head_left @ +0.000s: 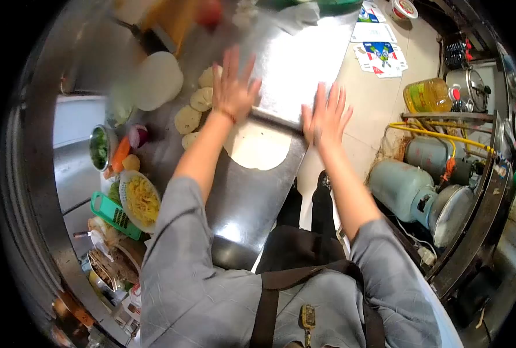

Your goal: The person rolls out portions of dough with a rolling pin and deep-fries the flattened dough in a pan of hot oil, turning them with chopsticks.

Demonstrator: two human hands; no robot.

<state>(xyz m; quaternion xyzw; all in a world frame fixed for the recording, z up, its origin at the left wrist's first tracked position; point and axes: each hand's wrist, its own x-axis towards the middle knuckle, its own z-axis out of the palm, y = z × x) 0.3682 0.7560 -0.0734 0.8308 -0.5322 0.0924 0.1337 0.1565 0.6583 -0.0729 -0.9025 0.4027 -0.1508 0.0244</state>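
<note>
Head view shows the left hand (233,93) and right hand (325,119) apart, each open and palm-down at one end of a rolling pin (276,118), fingers stretched out rather than wrapped around it. Beneath the pin, a flat dough sheet (259,149) lies on the metal counter (234,200), beside smaller dough rounds (187,120).

Gleams as smooth metal across the worktop (234,197); matt on the dough (259,149); plastic, at left, on the grater (112,212).
</note>
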